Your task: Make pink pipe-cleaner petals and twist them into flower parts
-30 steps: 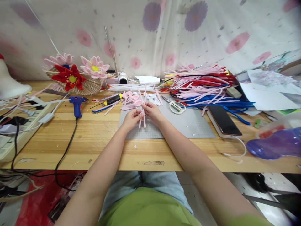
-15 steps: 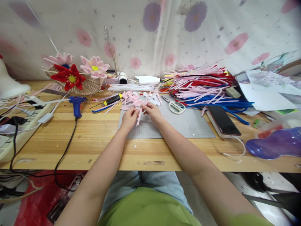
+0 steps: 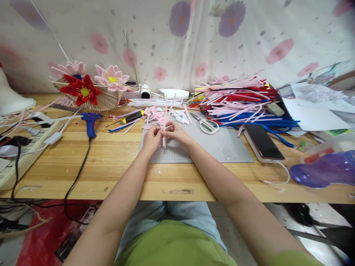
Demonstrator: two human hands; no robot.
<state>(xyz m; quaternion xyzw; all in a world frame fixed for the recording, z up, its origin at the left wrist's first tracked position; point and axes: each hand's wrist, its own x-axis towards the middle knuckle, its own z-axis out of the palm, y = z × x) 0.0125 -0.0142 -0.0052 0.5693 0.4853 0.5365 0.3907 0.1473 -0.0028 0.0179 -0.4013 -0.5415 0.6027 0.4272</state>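
Pink pipe cleaners (image 3: 164,142) are pinched between my two hands, over the left part of a grey cutting mat (image 3: 222,147). My left hand (image 3: 152,139) grips them with thumb and forefinger. From the right, my right hand (image 3: 177,133) closes thumb and fingertips on the same strips. Their ends stick out above and below the fingers; the exact joint is hidden. Just beyond my hands lie looped pink pipe-cleaner petals (image 3: 151,113) and white petal shapes (image 3: 181,116). Scissors (image 3: 208,126) with pale handles rest on the mat to the right.
A blue glue gun (image 3: 90,123) stands on the left, its cord running over the table edge. Behind it are finished flowers (image 3: 84,91). A heap of pipe cleaners (image 3: 235,98) fills the back right. A phone (image 3: 264,142) and a purple bottle (image 3: 324,168) lie at right.
My right hand has shifted slightly left and down, closer to my left hand. The pink strips, slanted before, now stand more upright between my fingers.
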